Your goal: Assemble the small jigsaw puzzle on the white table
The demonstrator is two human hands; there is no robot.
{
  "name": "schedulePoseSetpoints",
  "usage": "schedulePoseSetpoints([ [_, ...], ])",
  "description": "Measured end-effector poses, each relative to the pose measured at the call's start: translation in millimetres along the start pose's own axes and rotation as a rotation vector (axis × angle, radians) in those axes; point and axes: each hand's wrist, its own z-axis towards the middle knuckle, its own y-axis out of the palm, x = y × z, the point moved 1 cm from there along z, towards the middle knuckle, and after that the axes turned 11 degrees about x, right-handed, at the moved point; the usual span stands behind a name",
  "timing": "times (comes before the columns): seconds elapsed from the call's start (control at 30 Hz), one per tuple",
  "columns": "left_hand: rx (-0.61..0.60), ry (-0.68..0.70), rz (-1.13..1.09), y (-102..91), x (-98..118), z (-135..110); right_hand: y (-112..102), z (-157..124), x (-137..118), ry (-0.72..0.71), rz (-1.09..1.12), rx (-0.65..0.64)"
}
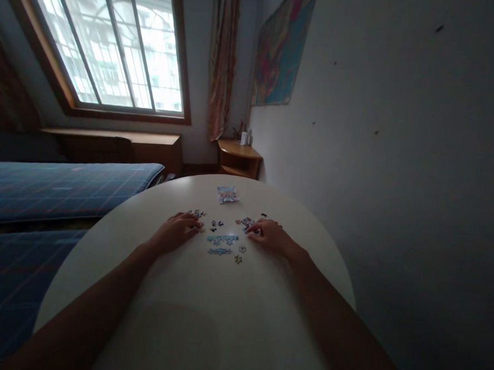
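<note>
Both my forearms reach across a round white table (pixel 205 316). My left hand (pixel 178 229) rests palm down on it, fingers curled, fingertips touching small jigsaw pieces (pixel 196 213). My right hand (pixel 269 235) lies opposite, fingers bent over another cluster of loose pieces (pixel 247 223). Between the hands lie two short joined strips of puzzle (pixel 222 240) and a few single pieces (pixel 238 258). A small printed picture card (pixel 227 194) lies farther back on the table. Whether either hand pinches a piece is too small to see.
A bed with a blue checked cover (pixel 58 187) stands to the left of the table. A wooden corner shelf (pixel 238 157) sits behind the table, under a wall map (pixel 282 47). A grey wall runs close along the right. A barred window (pixel 113 43) lights the room.
</note>
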Motion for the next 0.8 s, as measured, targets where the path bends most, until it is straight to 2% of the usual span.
schedulePoseSetpoints([
  [0.23,0.008,-0.089,0.028,-3.5,2,1,-4,-3,10,0.06,-0.018,0.0],
  [0.5,0.04,-0.168,0.067,10.3,-2,1,-4,-2,10,0.07,-0.021,-0.009],
  [0.8,0.086,-0.148,-0.04,11.4,1,4,-5,-2,7,0.06,-0.041,-0.025],
])
